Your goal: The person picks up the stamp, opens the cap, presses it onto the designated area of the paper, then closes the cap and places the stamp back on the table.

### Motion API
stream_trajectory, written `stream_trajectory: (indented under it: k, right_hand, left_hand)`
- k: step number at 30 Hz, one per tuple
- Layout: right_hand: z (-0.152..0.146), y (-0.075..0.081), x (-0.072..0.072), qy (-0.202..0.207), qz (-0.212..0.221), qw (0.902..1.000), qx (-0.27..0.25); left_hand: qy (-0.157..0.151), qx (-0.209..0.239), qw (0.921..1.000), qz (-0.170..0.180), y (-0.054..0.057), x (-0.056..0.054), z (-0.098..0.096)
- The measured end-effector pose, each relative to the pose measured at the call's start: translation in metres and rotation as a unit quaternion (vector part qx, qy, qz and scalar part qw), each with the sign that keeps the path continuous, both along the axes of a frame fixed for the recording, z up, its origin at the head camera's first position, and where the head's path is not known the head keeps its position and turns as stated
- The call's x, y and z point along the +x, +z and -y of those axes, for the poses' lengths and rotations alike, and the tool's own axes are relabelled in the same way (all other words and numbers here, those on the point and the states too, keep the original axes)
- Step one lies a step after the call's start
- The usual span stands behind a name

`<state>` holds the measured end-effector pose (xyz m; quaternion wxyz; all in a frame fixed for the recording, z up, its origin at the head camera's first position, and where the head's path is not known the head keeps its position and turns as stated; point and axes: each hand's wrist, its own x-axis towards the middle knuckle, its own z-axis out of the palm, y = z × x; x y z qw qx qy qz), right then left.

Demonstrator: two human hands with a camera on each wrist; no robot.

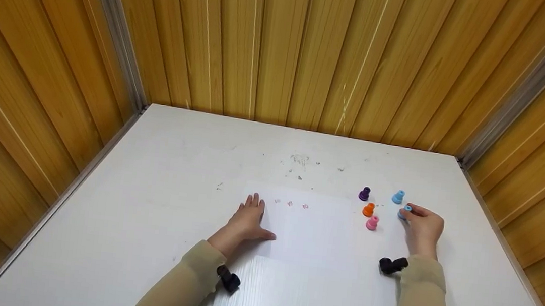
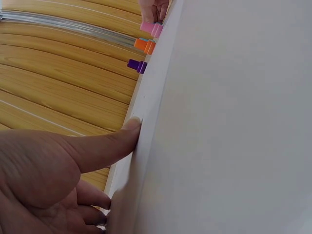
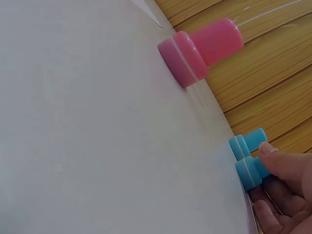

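Note:
On the right side of the table, my right hand (image 1: pixel 425 231) pinches a light blue stamp (image 3: pixel 249 173) by its handle between thumb and fingers, its base down at the tabletop. Another light blue stamp (image 1: pixel 398 196) stands just behind it. To the left are a pink stamp (image 1: pixel 372 223), an orange stamp (image 1: pixel 369 210) and a purple stamp (image 1: pixel 364 193), all upright. My left hand (image 1: pixel 245 223) rests with fingers extended and thumb spread at the left edge of a white sheet of paper (image 1: pixel 311 238). Three small red marks (image 1: pixel 290 203) run along the sheet's upper part.
The white table (image 1: pixel 170 162) has dark scuffs (image 1: pixel 299 160) beyond the paper. Wood-patterned panels (image 1: pixel 278 47) wall it in at the back and on both sides. A small black camera (image 1: pixel 230 279) is strapped at the left wrist and another black camera (image 1: pixel 391 265) at the right.

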<state>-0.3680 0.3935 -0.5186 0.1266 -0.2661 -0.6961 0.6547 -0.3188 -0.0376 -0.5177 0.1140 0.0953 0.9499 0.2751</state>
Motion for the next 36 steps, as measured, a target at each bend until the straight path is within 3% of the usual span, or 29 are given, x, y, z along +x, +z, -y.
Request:
stream_trajectory:
  k: [6,10,13,17,23,31,36]
  right_hand:
    - [0.001,-0.002,-0.001,-0.001,0.009,0.9999,-0.008]
    - [0.002,0.0,0.001,-0.004,0.009,0.9992,-0.039]
    - [0.004,0.004,0.003,-0.015,-0.007,0.9995,-0.028]
    - [0.006,0.013,0.004,-0.022,-0.025,0.9986,0.04]
    - [0.02,0.037,0.006,-0.008,-0.021,0.9965,0.08]
    - [0.059,0.07,0.014,0.062,-0.051,0.9946,0.066]
    - [0.088,0.079,0.022,0.13,-0.095,0.9852,0.06]
  left_hand:
    - [0.004,0.003,1.0,0.003,-0.001,-0.001,-0.001]
    - [0.004,0.003,1.0,0.005,-0.002,-0.001,0.0]
    - [0.002,0.002,1.0,0.004,-0.002,-0.001,0.0]
    - [-0.002,-0.001,1.0,0.004,-0.001,-0.001,0.0]
    - [0.004,-0.007,1.0,0.004,0.001,-0.003,0.0]
    - [0.006,-0.005,1.0,0.004,0.001,-0.001,0.001]
    - [0.009,-0.005,0.9999,0.005,0.001,0.0,0.0]
